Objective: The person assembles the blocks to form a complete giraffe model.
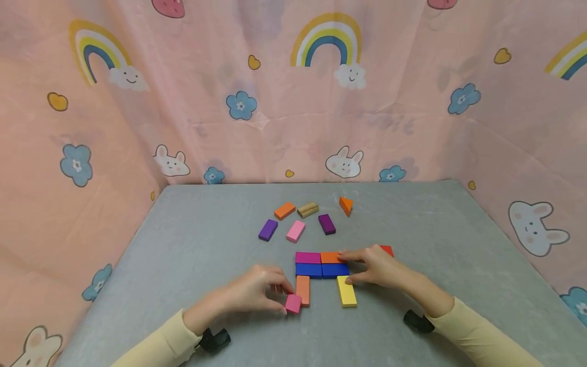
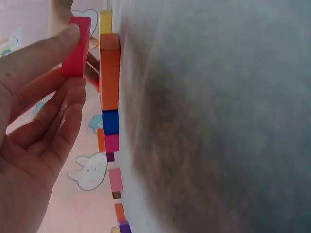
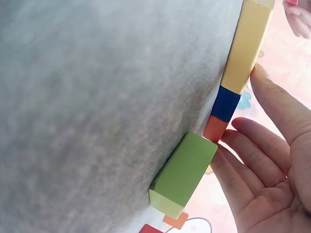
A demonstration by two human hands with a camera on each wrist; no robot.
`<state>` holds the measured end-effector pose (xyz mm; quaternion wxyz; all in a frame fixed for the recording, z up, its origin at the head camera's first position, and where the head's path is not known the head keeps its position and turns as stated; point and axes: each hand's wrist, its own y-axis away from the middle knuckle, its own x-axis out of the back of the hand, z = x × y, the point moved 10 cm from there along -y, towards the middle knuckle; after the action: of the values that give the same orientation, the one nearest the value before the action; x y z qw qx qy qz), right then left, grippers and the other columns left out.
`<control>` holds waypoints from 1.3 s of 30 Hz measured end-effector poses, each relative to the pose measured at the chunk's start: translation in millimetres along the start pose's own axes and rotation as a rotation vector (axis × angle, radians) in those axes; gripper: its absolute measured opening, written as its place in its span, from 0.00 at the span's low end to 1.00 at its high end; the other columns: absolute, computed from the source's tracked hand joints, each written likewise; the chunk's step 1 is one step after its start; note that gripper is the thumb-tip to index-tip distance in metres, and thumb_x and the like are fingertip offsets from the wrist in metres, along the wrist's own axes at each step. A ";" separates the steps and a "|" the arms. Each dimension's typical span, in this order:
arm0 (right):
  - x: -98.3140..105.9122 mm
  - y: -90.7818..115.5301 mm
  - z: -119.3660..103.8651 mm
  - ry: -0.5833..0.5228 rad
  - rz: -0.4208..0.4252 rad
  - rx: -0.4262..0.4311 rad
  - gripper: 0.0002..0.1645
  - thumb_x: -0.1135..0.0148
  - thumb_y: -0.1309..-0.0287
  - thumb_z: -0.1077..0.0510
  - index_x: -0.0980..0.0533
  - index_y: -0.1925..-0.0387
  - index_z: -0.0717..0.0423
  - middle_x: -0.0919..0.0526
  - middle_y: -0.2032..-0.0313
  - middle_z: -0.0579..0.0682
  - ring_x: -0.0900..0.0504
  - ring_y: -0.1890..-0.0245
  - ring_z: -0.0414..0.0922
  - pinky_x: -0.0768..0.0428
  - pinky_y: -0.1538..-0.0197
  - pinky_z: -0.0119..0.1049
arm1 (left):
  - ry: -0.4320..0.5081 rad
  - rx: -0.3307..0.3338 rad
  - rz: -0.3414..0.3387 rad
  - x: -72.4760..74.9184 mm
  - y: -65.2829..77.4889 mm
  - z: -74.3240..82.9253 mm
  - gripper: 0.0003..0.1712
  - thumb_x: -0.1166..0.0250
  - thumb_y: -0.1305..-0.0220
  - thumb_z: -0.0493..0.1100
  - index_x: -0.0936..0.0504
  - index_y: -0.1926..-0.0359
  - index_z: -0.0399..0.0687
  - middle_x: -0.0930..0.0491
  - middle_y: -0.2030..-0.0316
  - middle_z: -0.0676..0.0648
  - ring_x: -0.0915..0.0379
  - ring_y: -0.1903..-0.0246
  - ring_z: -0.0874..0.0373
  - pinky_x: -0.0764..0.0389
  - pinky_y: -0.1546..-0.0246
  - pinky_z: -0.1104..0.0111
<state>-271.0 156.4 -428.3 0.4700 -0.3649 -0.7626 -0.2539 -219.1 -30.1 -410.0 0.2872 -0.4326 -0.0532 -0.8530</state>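
My left hand pinches a pink block between thumb and fingers. In the left wrist view this block is held above the tabletop. Right beside it in the head view lies an orange upright block. My right hand rests its thumb at a yellow block and its fingertips at an orange block, fingers extended. Two blue blocks lie end to end above the uprights, with a magenta block and that orange one along their far side.
Behind the arrangement lie loose blocks: purple, light pink, orange, wood-grained, dark purple and an orange triangle. A red block shows past my right hand. A green block lies by its fingers.
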 end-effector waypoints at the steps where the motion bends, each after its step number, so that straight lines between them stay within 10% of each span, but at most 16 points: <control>1: 0.2 0.2 -0.4 -0.001 0.000 0.003 0.35 0.30 0.52 0.43 0.24 0.43 0.53 0.20 0.44 0.52 0.22 0.43 0.51 0.22 0.47 0.46 | -0.004 -0.018 -0.008 -2.1 -0.7 2.1 0.17 0.26 0.50 0.48 0.16 0.57 0.54 0.19 0.64 0.56 0.25 0.65 0.67 0.22 0.64 0.79; 20: 1.2 0.2 -2.8 0.002 -0.009 0.004 0.35 0.30 0.51 0.44 0.24 0.43 0.54 0.20 0.44 0.53 0.22 0.44 0.51 0.22 0.47 0.46 | -0.048 -0.119 -0.077 -21.1 -12.3 16.3 0.18 0.26 0.51 0.50 0.19 0.60 0.51 0.22 0.64 0.56 0.26 0.65 0.68 0.24 0.64 0.83; 39: 1.1 0.2 -3.7 -0.001 0.002 0.016 0.35 0.30 0.51 0.44 0.24 0.43 0.55 0.21 0.44 0.53 0.23 0.43 0.52 0.22 0.46 0.46 | -0.161 -0.070 -0.094 -26.3 -11.3 6.7 0.21 0.25 0.55 0.57 0.23 0.68 0.51 0.27 0.71 0.57 0.34 0.71 0.69 0.34 0.72 0.87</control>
<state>-269.2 154.2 -425.8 0.4727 -0.3621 -0.7644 -0.2472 -208.3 -6.8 -424.2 0.2266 -0.5065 -0.0667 -0.8293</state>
